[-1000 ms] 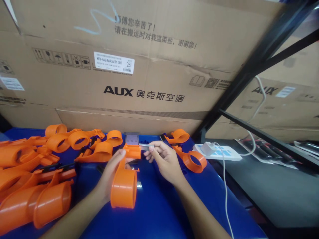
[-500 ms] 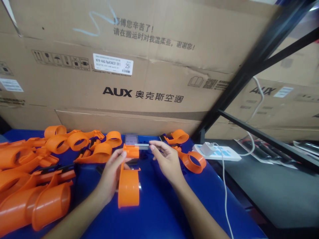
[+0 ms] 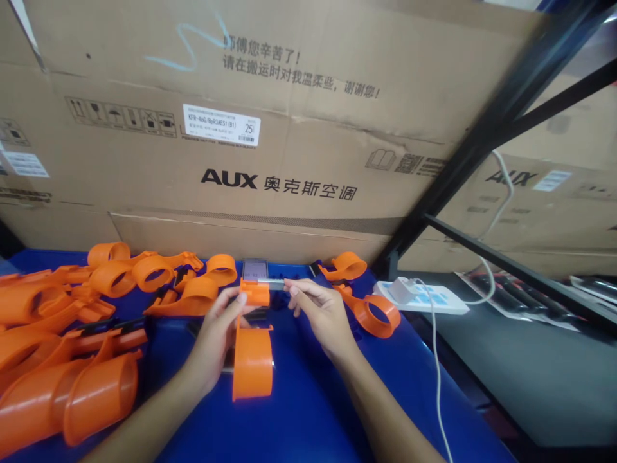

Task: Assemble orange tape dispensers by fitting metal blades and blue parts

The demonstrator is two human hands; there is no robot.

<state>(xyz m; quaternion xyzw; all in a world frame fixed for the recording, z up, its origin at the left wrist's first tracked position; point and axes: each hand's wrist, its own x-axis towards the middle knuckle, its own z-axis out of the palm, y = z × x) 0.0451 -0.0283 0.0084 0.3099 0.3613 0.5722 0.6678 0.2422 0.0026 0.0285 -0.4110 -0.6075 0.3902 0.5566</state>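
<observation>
Holding orange part and strip level with 2 hands

The left hand (image 3: 216, 334) grips the upper end of the orange part (image 3: 253, 363) above the blue table (image 3: 308, 405). The right hand (image 3: 325, 315) pinches the outer end of the slim metal strip (image 3: 276, 284), which meets that upper end. A firm left grip and a light, straight pinch should limit tilting.

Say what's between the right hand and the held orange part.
A thin ridged strip spans from the orange part to the right hand, in the head view.
</observation>
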